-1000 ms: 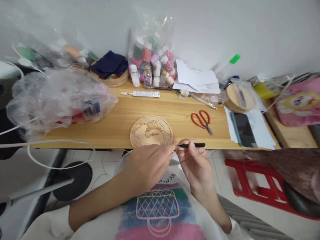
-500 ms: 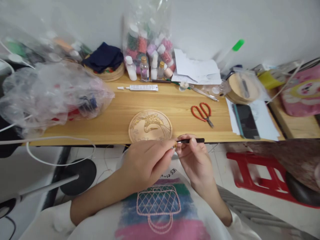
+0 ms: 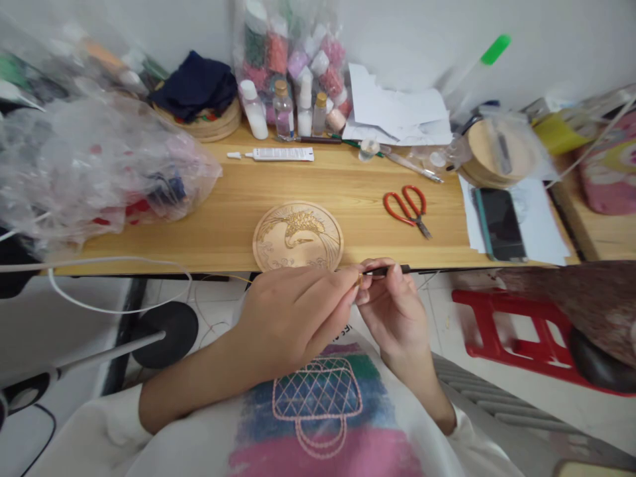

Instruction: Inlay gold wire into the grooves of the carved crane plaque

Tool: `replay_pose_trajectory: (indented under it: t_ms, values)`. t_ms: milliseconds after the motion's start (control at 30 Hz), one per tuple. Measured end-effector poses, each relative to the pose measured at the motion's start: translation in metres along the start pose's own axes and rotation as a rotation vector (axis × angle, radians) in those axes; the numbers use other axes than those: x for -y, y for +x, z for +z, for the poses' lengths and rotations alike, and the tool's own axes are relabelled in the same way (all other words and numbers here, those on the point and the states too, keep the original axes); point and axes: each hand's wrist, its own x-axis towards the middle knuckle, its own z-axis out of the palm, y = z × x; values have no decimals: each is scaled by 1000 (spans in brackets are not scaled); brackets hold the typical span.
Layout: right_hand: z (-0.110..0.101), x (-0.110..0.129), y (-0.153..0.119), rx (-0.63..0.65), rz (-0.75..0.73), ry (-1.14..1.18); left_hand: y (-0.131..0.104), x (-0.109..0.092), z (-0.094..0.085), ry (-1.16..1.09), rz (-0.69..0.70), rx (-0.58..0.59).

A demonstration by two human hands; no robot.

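My left hand [image 3: 298, 318] pinches a small golden piece [image 3: 358, 279] between thumb and fingertips, just off the table's front edge. Close against it, my right hand [image 3: 395, 311] grips a thin dark tool [image 3: 385, 270], its tip pointing left at the golden piece. What the piece is cannot be made out; the fingers hide most of it. Behind my left hand lies a round wooden disc [image 3: 298, 235] with a golden bird design, its lower edge partly covered by the hand. A thin yellow thread [image 3: 226, 277] runs left from near my left hand.
Red-handled pliers [image 3: 410, 209] and a white tube [image 3: 283, 154] lie on the table [image 3: 238, 225]. Small bottles [image 3: 283, 112] stand at the back. Plastic bags [image 3: 99, 159] fill the left side. A phone [image 3: 499, 225] rests on paper at right; a red stool [image 3: 521, 338] is below.
The view has shifted slightly, so the tabletop items appear higher. Both hands keep their holds and sit slightly further right and up in the picture.
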Motion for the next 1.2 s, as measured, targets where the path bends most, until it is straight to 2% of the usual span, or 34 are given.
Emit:
replay_pose_trajectory:
  t_ms: [600, 1033, 1200]
  values:
    - [1, 4, -2, -8, 93, 93, 5, -4, -1, 160, 78, 63]
    - [3, 3, -5, -93, 3, -17, 4, -6, 1, 188, 95, 60]
    - [5, 3, -5, -72, 1, -15, 4, -5, 2, 209, 110, 35]
